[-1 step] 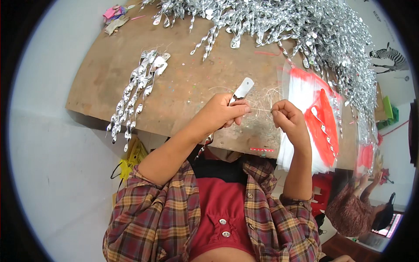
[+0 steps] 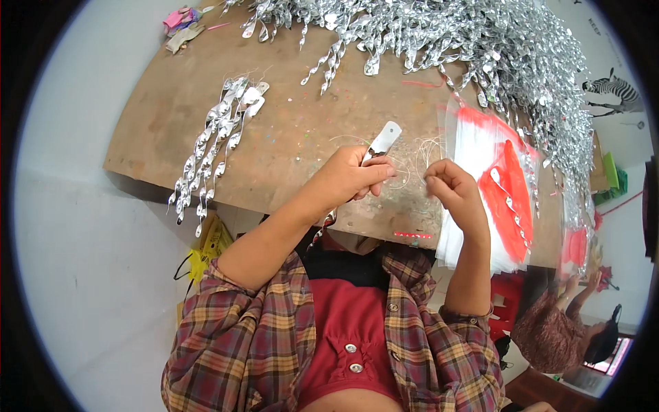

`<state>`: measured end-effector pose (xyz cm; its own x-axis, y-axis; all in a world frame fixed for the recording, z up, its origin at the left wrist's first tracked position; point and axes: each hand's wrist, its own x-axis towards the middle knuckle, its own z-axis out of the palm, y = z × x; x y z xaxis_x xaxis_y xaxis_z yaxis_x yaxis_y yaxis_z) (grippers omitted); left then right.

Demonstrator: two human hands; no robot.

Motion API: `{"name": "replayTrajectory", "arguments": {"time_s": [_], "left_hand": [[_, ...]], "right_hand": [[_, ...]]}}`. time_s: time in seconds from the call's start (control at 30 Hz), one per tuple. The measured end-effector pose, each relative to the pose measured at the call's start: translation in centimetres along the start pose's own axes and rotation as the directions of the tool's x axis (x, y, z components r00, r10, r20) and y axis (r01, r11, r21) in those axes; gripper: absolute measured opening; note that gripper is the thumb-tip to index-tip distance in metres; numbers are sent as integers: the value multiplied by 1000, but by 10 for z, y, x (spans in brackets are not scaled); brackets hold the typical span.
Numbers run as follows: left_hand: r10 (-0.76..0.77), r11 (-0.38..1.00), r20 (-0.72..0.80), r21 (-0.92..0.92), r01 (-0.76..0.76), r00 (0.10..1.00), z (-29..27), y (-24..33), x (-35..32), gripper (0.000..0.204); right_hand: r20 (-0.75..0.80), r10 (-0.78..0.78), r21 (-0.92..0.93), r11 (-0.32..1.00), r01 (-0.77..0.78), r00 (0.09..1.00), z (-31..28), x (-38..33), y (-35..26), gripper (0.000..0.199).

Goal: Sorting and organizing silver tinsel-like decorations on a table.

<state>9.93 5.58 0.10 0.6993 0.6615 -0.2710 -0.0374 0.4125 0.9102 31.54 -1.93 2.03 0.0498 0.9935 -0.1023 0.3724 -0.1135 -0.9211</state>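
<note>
Pinching a silver strip [image 2: 382, 142] between closed fingers, the left hand [image 2: 351, 180] angles it up and away over the brown board [image 2: 288, 137]; the right hand [image 2: 454, 189], just beside, nips a fine thread [image 2: 410, 167] running between them.

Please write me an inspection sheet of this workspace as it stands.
Surface: brown wooden board, scuffed and speckled.
Job's things: silver spiral strip in the left hand; thin thread running between it and the right hand.
Clutter: bundle of silver spirals on the left; large spiral heap along the far edge; red and clear bags on the right; pink scraps at the far corner.
Grippers: both hands pinched shut.
Cables: black cord by a yellow item below the board.
Surroundings: pale floor; another person lower right.
</note>
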Motion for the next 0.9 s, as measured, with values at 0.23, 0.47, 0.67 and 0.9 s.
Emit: {"name": "replayTrajectory", "arguments": {"time_s": [0.23,0.47,0.67,0.9], "left_hand": [[94,989,-18,114,-92,995,3,1,-1,17],[115,983,-22,147,-110,993,-3,8,-3,20],[252,960,7,122,-251,968,-1,3,-12,38],[304,938,42,162,-307,952,5,6,-23,45]], "right_hand": [[96,-99,217,973,76,990,35,9,-25,23],[-16,-254,-239,940,243,967,34,9,-31,6],[-335,-202,92,965,245,920,33,-3,-60,3],[-339,-222,105,957,272,914,41,-1,-65,2]]}}
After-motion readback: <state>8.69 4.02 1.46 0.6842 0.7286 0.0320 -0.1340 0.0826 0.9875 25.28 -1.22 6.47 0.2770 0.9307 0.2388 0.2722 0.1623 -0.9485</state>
